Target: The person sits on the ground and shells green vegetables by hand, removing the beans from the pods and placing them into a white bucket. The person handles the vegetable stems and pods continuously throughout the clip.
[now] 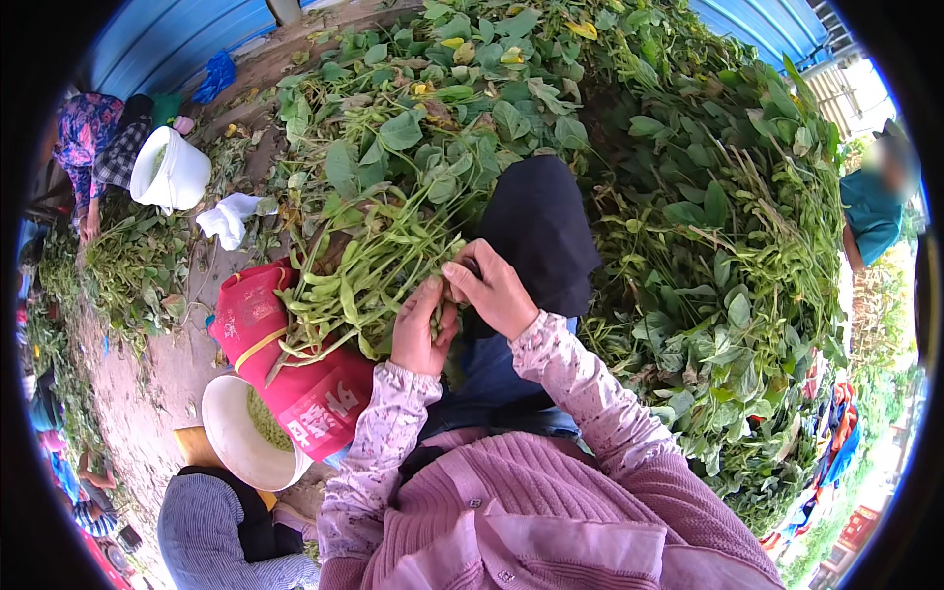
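My left hand (424, 328) and my right hand (490, 284) meet above my lap, at the right end of a bunch of green bean plants (369, 273) with pods. The fingers of my left hand are curled around green pods or stem ends, partly hidden by the hand. My right thumb and forefinger pinch close beside them; what they hold is too small to tell. The bunch lies over a red bag (324, 391) with a yellow strip, across my left leg. A white bucket (221, 428) holding shelled green beans stands below the bag.
Heaps of cut bean plants (708, 221) lie ahead and to the right. Another white bucket (184, 173) and a white plastic bag (228, 219) are at the upper left. People work at the left (92, 147), lower left (203, 523) and far right (874, 214). Blue metal sheeting (177, 44) stands behind.
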Demonstrator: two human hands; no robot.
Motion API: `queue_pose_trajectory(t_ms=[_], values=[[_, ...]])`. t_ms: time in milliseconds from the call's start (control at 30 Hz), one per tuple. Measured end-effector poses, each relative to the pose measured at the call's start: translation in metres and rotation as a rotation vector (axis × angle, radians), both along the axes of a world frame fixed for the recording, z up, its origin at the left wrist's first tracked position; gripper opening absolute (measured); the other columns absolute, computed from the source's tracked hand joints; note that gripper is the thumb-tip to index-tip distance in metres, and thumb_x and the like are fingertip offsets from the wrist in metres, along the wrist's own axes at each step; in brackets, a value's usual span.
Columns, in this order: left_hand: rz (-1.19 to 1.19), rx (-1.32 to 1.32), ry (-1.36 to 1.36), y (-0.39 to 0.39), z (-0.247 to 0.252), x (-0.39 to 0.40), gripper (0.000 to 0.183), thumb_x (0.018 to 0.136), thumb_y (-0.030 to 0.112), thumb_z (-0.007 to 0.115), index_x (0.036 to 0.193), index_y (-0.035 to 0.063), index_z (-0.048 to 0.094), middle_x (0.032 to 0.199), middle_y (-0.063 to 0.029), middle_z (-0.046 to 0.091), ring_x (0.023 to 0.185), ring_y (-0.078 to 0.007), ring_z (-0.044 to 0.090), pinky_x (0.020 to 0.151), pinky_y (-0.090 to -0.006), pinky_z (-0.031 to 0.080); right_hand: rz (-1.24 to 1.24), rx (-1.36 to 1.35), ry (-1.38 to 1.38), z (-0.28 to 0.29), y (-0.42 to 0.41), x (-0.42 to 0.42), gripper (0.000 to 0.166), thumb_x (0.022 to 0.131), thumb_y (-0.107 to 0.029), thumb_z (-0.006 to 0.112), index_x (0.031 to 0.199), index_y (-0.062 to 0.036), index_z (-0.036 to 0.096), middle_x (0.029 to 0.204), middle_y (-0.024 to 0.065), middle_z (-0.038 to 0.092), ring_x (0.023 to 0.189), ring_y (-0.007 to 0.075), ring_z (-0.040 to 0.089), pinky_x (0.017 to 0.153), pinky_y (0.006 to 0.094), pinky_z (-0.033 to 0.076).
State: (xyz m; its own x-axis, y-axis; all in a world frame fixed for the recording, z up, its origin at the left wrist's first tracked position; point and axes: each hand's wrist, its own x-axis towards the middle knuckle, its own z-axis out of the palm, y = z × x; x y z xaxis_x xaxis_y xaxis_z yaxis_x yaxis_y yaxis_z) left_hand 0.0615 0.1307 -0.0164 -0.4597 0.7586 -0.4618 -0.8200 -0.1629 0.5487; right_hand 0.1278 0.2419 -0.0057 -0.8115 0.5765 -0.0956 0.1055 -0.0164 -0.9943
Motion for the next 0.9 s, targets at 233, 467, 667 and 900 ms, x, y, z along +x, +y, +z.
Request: queue_pose_trajectory(t_ms=[233, 467, 667, 900], values=[[0.005, -0.219, 0.227, 0.015, 0.001, 0.004, 0.017, 0.086, 0.02, 0.056, 0.073, 0.0096, 0.054, 0.051, 0.0052, 0.042, 0.04, -0.0016, 0.031, 0.036, -0.0166, 0.022, 0.165, 0.324, -0.193, 0.001, -0.002, 0.028, 0.013, 0.084, -0.011, 0.045, 0.089, 0.0009, 0.04, 0.067, 0.0232, 0.054, 0.063, 0.0388, 0.055, 0.054, 0.0456, 0.043], [-0.161, -0.275, 0.443, 0.006, -0.007, -0.004, 0.019, 0.088, 0.02, 0.053, 0.073, 0.0075, 0.052, 0.052, 0.0066, 0.041, 0.041, -0.0007, 0.031, 0.038, -0.0167, 0.021, 0.238, 0.223, -0.147, -0.025, -0.006, 0.03, 0.006, 0.085, -0.005, 0.04, 0.089, -0.0006, 0.04, 0.06, 0.012, 0.05, 0.055, 0.0254, 0.053, 0.053, 0.0354, 0.042], [-0.315, -0.193, 0.413, 0.001, 0.005, -0.013, 0.013, 0.089, 0.019, 0.051, 0.086, 0.0073, 0.053, 0.061, 0.0054, 0.046, 0.043, -0.0008, 0.035, 0.038, -0.0154, 0.023, 0.281, -0.293, 0.032, -0.028, -0.004, 0.031, 0.004, 0.084, -0.004, 0.043, 0.082, -0.0008, 0.041, 0.061, 0.0158, 0.047, 0.055, 0.0301, 0.051, 0.053, 0.0371, 0.042], [-0.195, -0.142, 0.322, 0.002, 0.007, 0.001, 0.011, 0.088, 0.016, 0.051, 0.095, 0.0073, 0.051, 0.062, 0.0021, 0.048, 0.043, -0.0026, 0.037, 0.037, -0.0148, 0.025, 0.145, 0.193, -0.058, -0.011, -0.005, 0.028, 0.006, 0.084, -0.005, 0.044, 0.081, -0.0011, 0.04, 0.062, 0.0188, 0.05, 0.062, 0.0362, 0.055, 0.053, 0.0386, 0.042]])
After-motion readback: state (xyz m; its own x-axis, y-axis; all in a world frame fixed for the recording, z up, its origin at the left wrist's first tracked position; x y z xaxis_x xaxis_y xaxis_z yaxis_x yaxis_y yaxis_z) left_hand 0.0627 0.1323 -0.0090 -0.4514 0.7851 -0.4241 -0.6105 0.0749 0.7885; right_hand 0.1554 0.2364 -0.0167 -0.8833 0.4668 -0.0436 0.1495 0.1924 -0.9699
